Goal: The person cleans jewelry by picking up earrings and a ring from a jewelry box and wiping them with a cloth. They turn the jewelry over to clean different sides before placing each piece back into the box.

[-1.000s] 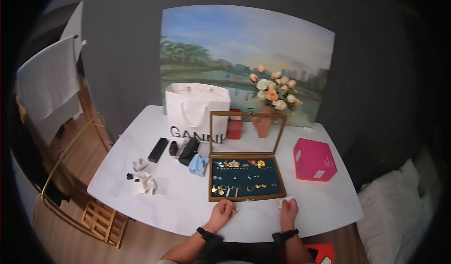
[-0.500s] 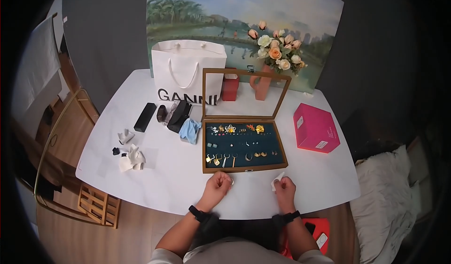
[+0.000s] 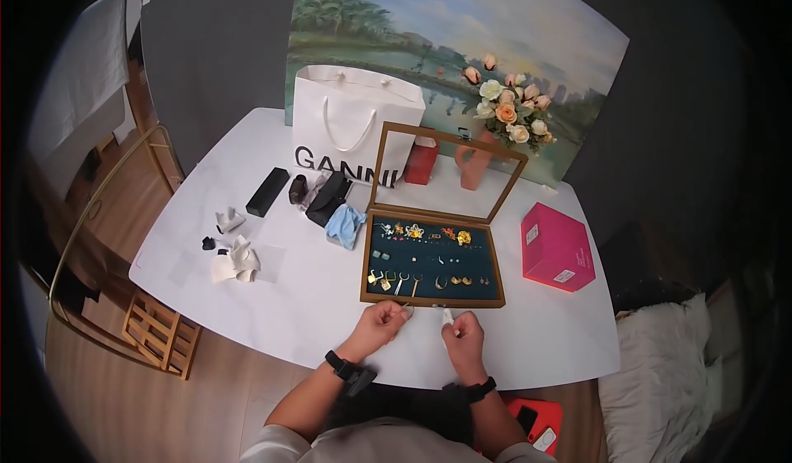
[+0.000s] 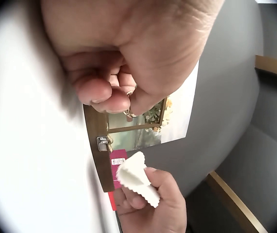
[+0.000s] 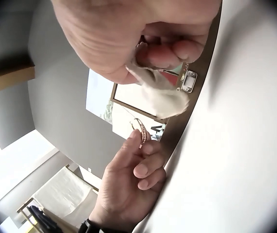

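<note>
Near the front edge of the jewelry box (image 3: 429, 270), my left hand (image 3: 375, 328) pinches a hoop earring (image 5: 142, 132) between thumb and fingertips. The earring is gold-toned with a row of small stones, held up in the right wrist view. My right hand (image 3: 465, 341) grips a small white cloth (image 4: 134, 174) with a zigzag edge, its free end hanging out past the fingers. The two hands face each other a short way apart. Earrings and other jewelry sit in rows on the box's dark green lining, under its raised glass lid (image 3: 450, 170).
Behind the box stand a white paper bag (image 3: 351, 125), a red box (image 3: 421, 163) and a flower vase (image 3: 474, 164). A pink box (image 3: 558, 247) is at the right. On the left lie a black case (image 3: 268, 192), a blue cloth (image 3: 346, 226) and a crumpled cream cloth (image 3: 238, 261).
My right hand has moved left with the white cloth, closer to my left hand. The left hand keeps its pinch on the earring. The head view has tilted down and turned.
</note>
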